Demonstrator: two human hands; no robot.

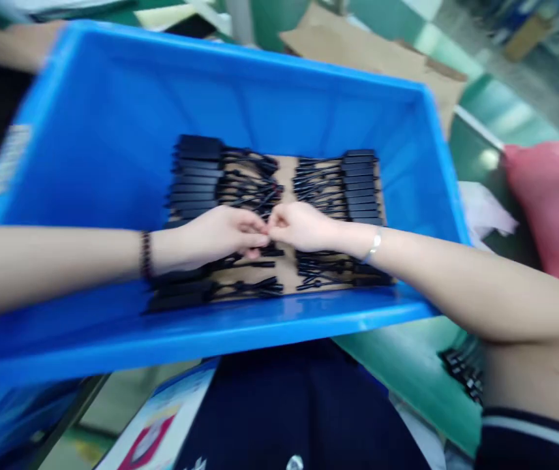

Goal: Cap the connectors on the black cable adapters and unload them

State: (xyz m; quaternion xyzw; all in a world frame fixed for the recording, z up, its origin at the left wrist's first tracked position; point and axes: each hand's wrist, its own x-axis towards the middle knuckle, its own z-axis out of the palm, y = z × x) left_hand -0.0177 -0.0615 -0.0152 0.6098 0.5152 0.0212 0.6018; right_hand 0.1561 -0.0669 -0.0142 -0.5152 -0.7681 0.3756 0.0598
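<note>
My left hand [218, 235] and my right hand [303, 226] meet fingertip to fingertip over the middle of a blue plastic bin [254, 55]. Both are closed in a pinch; anything between the fingers is too small or hidden to make out. Beneath them lie two rows of flat black cases with short cable leads. The left row of cases [196, 179] and the right row of cases [361, 186] have their black leads [250, 176] pointing inward. A brown cardboard sheet [286, 173] shows between the rows. My hands and forearms hide the middle cases.
Behind the bin lie brown cardboard [357, 46] and papers [166, 16]. At right are a pink bag [556, 202] and a green work surface [421, 372] with several small black parts [462, 372]. Another person's arm [19, 46] is beyond the bin's left end.
</note>
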